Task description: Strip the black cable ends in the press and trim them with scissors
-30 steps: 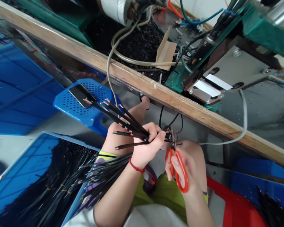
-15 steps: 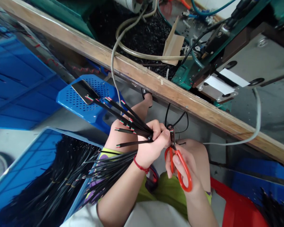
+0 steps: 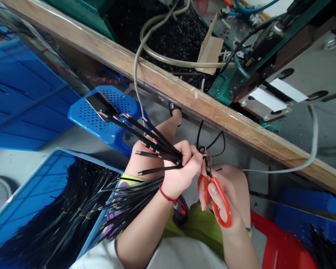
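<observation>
My left hand [image 3: 184, 164] is closed round several black cables [image 3: 159, 140], whose cut ends show red, white and green wires and fan out to the left. A cable end pokes out between its thumb and fingers on the right. In my right hand [image 3: 218, 190] are scissors with orange-red handles [image 3: 226, 209], fingers through the loops. Their blades [image 3: 207, 164] point up beside my left fingertips and stand slightly apart, close to the cable end. More black cables [image 3: 137, 203] lie in a bundle across my lap, under my left forearm.
A blue crate [image 3: 53, 209] full of black cables stands at my left. Beyond it is a blue stool [image 3: 92, 129] with a phone [image 3: 96, 102] on it. A wooden bench edge [image 3: 168, 82] crosses ahead, with a machine [image 3: 299, 74] at right. A red stool [image 3: 280, 239] is by my right side.
The scissors have shifted slightly right and down, and their blades have parted a little from the cable end. My left hand keeps its hold on the cables. The view has tilted slightly.
</observation>
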